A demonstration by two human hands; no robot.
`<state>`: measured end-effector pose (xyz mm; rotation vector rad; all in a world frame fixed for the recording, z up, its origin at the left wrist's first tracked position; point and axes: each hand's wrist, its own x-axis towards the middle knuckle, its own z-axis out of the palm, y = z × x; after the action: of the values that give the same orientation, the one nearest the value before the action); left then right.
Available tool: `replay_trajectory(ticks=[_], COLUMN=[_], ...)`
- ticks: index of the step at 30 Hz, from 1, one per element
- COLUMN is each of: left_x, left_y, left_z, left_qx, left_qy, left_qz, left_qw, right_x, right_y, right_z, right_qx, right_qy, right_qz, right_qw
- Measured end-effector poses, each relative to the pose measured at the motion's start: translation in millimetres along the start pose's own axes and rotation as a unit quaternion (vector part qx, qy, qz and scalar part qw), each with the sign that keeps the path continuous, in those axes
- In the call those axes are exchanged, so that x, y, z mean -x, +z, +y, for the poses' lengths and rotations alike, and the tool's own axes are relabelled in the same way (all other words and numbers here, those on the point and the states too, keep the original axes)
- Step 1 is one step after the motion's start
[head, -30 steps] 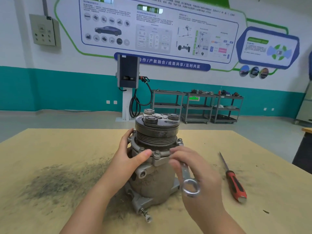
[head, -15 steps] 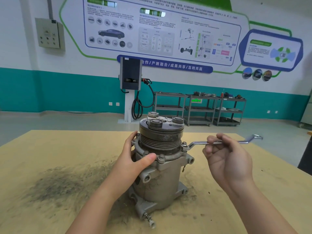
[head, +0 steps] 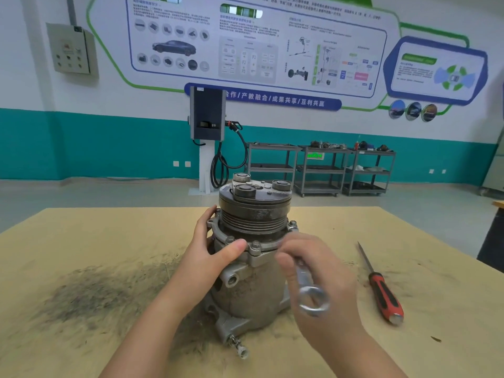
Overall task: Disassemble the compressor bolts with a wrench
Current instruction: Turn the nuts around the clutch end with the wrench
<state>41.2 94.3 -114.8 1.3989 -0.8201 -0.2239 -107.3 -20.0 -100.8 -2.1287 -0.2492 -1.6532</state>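
Observation:
A grey metal compressor (head: 252, 290) stands upright on the tan table, its grooved pulley on top. Several bolts (head: 255, 244) ring its flange. My left hand (head: 211, 257) grips the compressor's left side, thumb across the flange front. My right hand (head: 324, 271) holds a silver wrench (head: 311, 293) at the compressor's right front. The wrench's ring end points down toward me; its far end is hidden behind my fingers near the flange.
A screwdriver (head: 381, 290) with a red and black handle lies on the table (head: 81, 241) to the right. Dark grime is smeared over the table left of the compressor. Metal carts and a wall charger stand far behind.
My right hand swung the wrench from pointing out to the right back round to the compressor's front, ring end toward me. My left hand stayed on the compressor.

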Motion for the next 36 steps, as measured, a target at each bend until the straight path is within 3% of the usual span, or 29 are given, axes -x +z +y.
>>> replay_trajectory(ticks=[1, 3, 6, 10, 14, 22, 24, 27, 30, 33, 36], left_x=[0, 1, -1, 0, 2, 2, 2, 2, 1, 1, 0], left_y=[0, -1, -2, -1, -1, 0, 0, -1, -2, -2, -3], left_z=[0, -1, 1, 2, 3, 6, 6, 6, 5, 4, 3], left_qx=[0.003, 0.004, -0.002, -0.003, -0.012, -0.016, -0.019, -0.025, -0.023, -0.021, -0.023], left_qy=[-0.001, -0.005, -0.005, -0.004, -0.004, -0.012, -0.012, -0.013, -0.017, -0.024, -0.024], left_qz=[-0.003, -0.008, -0.011, -0.007, -0.007, -0.007, -0.006, -0.009, -0.009, -0.009, -0.010], left_qw=[1.000, 1.000, 1.000, 1.000, 1.000, 1.000, 1.000, 1.000, 1.000, 0.999, 0.999], right_x=[-3, -13, -31, -42, -46, -50, -51, -49, -44, -36, -37], right_y=[1, -2, -18, -29, -25, -22, -23, -31, -45, -55, -56], right_z=[-3, -6, 3, 32, 50, 70, 73, 78, 79, 76, 77], right_qx=[0.013, -0.068, -0.274, -0.425, -0.497, -0.543, -0.517, -0.422, -0.372, -0.378, -0.393], right_qy=[0.001, 0.083, 0.255, 0.407, 0.449, 0.466, 0.481, 0.491, 0.479, 0.464, 0.478], right_qz=[0.005, 0.093, 0.246, 0.247, 0.203, 0.150, 0.126, 0.079, 0.032, -0.006, -0.021], right_qw=[1.000, 0.990, 0.894, 0.770, 0.714, 0.682, 0.697, 0.758, 0.794, 0.801, 0.785])
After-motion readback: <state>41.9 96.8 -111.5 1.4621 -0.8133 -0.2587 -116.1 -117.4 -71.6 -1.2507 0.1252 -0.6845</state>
